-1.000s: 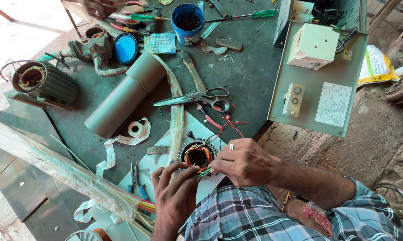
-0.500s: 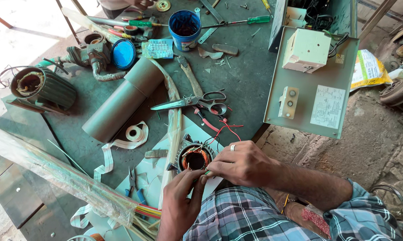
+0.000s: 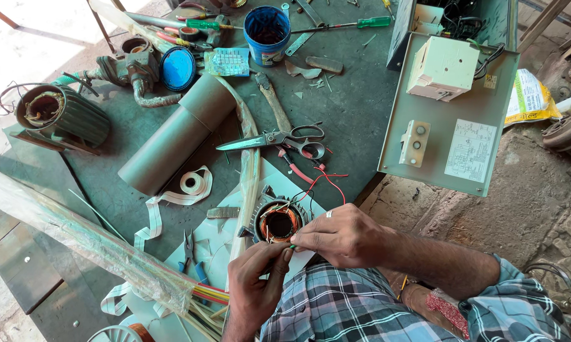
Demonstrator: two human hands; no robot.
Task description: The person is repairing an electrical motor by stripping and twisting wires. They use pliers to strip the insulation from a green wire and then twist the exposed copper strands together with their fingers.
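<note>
While pinched shut, both hands (image 3: 298,253) grip wire (image 3: 291,246).

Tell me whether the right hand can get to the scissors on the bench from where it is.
Probably yes. The right hand pinches a thin wire with the left hand beside the small motor stator. The scissors lie open on the bench just beyond, only loose red wires between.

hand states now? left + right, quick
Left hand: fingertips pinched shut on a thin green wire beside the small motor stator.
Right hand: closed, fingers pinching the same wire from the other side.
</note>
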